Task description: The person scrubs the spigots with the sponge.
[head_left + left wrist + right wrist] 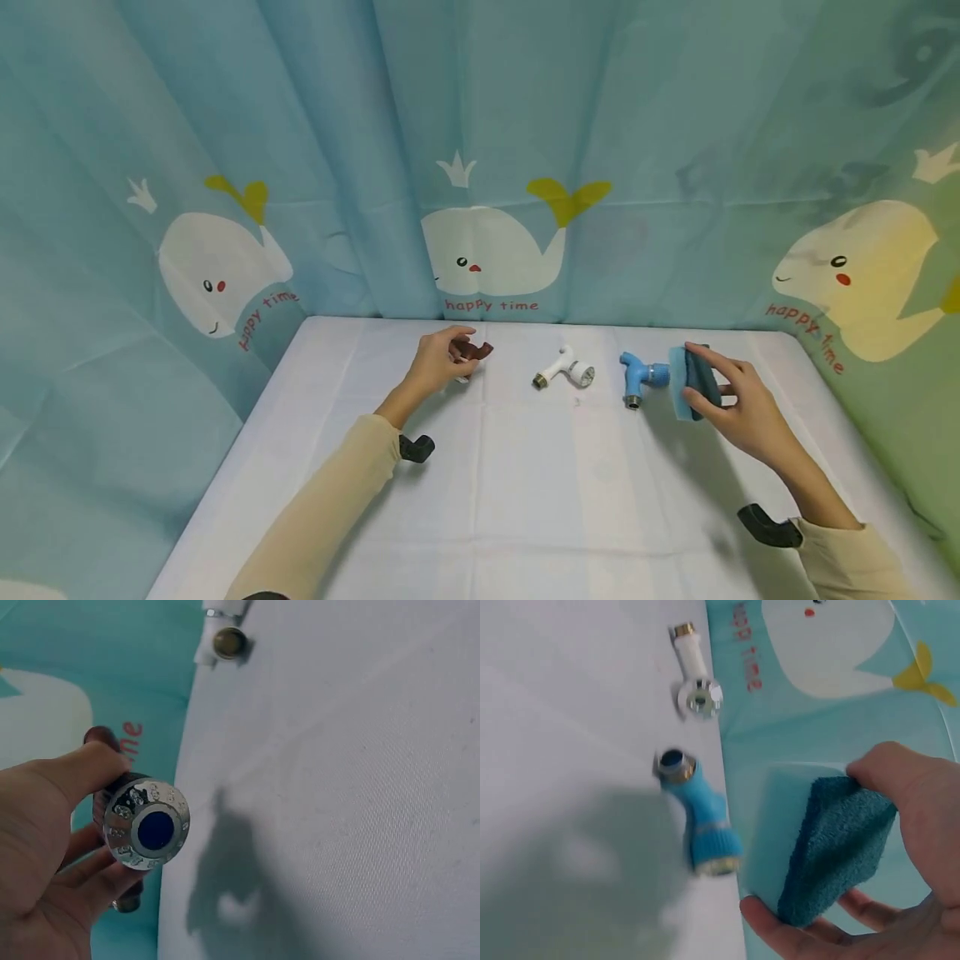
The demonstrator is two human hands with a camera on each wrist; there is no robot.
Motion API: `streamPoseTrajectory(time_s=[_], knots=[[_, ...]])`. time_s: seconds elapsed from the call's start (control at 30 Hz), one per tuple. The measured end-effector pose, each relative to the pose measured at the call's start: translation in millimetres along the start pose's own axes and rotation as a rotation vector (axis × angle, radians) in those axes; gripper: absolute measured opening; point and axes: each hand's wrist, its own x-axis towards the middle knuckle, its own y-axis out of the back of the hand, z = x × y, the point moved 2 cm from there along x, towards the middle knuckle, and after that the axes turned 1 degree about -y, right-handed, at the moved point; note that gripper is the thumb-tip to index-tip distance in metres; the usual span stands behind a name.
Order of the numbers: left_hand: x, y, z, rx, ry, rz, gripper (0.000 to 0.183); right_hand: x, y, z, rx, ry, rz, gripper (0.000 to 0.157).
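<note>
My left hand (438, 362) holds a dark brown faucet (474, 351) just above the white table; in the left wrist view its silver knob with a blue centre (148, 826) faces the camera, thumb and fingers curled round the body. My right hand (731, 400) grips a blue sponge (692, 382) with a dark scouring side (838, 844), thumb on top and fingers beneath. A blue faucet (638, 377) lies on the table right beside the sponge (700, 825). A white faucet (564, 367) lies between the two hands (694, 671).
The table (525, 483) is covered with a white cloth and enclosed on three sides by a teal whale-print curtain (487, 250). Black wrist-camera mounts (416, 447) (765, 525) sit on both forearms.
</note>
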Motion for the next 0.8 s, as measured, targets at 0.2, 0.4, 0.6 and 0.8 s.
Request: streamPoseTrajectory(time_s=[0.2,0.4,0.6,0.8], knots=[[7.1,-9.9,0.9,0.080,-0.095,-0.142,0.063,-9,10.6,14,-0.013,-0.011,-0.025,0.077],[6.3,-18.2,-5.5,0.062,-0.099,-0.204,0.077,-16,14.9,24,0.000,-0.038,-0.056,0.085],[3.2,-23.1,-11.6,0.024,-0.083,-0.172,0.096,-20,17.6,29,-0.013,-0.054,-0.064,0.089],[0.6,-23.5,-12.0,-0.081,-0.052,-0.141,0.099,-23,21.6,35,-0.037,-0.007,-0.020,0.088]])
